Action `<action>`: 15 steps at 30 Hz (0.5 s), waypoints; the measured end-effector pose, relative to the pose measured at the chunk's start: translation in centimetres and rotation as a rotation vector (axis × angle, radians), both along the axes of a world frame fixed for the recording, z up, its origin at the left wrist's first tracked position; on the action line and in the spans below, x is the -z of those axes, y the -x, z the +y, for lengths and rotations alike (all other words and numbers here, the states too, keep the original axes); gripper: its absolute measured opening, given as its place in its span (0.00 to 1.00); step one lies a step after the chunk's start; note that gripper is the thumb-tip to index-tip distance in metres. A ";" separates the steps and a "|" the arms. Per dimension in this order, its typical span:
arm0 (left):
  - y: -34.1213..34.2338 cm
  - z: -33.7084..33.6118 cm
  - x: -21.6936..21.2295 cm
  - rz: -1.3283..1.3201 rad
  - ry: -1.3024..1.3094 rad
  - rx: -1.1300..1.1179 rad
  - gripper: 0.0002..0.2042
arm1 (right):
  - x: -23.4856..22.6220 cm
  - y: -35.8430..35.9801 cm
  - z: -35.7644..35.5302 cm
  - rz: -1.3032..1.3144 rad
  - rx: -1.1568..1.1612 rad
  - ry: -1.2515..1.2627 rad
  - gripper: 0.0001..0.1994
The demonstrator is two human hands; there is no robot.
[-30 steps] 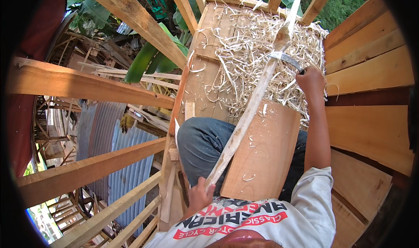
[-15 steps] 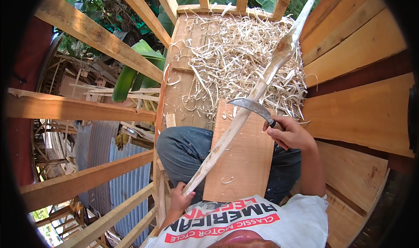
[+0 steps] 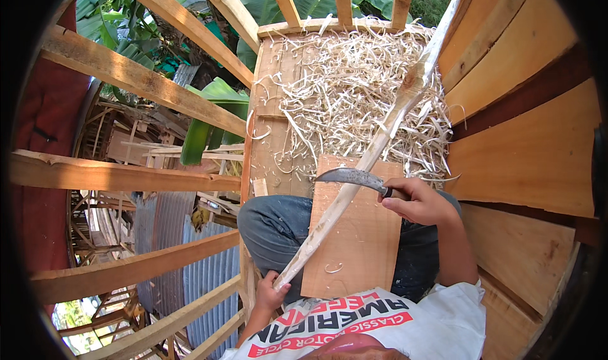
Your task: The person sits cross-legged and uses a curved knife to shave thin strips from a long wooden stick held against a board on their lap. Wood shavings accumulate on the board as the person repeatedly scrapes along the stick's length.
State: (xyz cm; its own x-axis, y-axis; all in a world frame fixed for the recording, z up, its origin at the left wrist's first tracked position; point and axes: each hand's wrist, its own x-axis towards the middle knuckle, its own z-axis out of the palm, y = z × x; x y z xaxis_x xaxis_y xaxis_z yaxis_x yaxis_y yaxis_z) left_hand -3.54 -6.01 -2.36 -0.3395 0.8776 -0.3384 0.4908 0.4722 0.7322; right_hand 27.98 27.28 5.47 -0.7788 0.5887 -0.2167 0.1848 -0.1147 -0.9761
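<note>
A long pale stripped wooden pole (image 3: 335, 209) runs slantwise from my left hip over my lap and up to the far right. My left hand (image 3: 271, 291) is closed around its near end. In my right hand (image 3: 421, 200) is the dark handle of a sickle (image 3: 350, 177), whose curved grey blade points left and lies across the pole. Whether the edge bites into the wood I cannot tell. Beneath the pole a flat wooden board (image 3: 364, 239) rests on my lap between my bent knees, with a small curled shaving (image 3: 333, 268) on it.
Curly wood shavings (image 3: 342, 75) heap over the plank floor (image 3: 269, 141) ahead of me. Wooden rails (image 3: 126, 179) fence the left side, and plank walls (image 3: 522, 151) stand close on the right. Beyond the rails are corrugated sheets (image 3: 212, 258) and banana leaves (image 3: 218, 97).
The sickle and my right hand have come a little toward me along the pole. My left hand keeps hold of the near end. The whole view has shifted slightly.
</note>
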 end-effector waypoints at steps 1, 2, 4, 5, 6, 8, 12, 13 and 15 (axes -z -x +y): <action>0.3 0.0 0.0 0.008 0.013 0.005 0.28 | 0.2 -0.1 0.2 0.000 0.261 -0.040 0.07; 0.0 0.4 -0.4 0.003 0.030 0.007 0.28 | 0.1 -0.6 1.5 0.085 0.732 0.153 0.06; -0.3 0.2 -0.3 -0.036 0.057 0.002 0.29 | -0.4 -0.4 1.2 0.017 0.674 0.088 0.06; 0.2 0.0 -0.1 -0.058 0.061 -0.004 0.29 | -0.1 -0.3 0.2 -0.015 0.407 0.025 0.06; 0.5 -0.1 0.0 -0.080 0.064 -0.009 0.29 | 0.4 -0.3 -0.8 -0.047 0.141 -0.040 0.06; 0.8 0.0 0.0 -0.059 0.071 -0.005 0.30 | 1.1 -1.3 0.2 0.048 0.226 -0.197 0.07; 0.7 0.0 0.2 -0.082 0.093 -0.007 0.31 | -0.5 -1.7 0.1 -0.021 0.339 0.156 0.08; 0.6 0.1 0.0 -0.082 0.081 -0.014 0.31 | -0.4 -1.5 -0.2 0.015 0.166 0.075 0.08; 0.6 0.1 -0.3 -0.082 0.093 -0.006 0.30 | -0.7 -1.0 0.0 0.111 0.433 0.082 0.10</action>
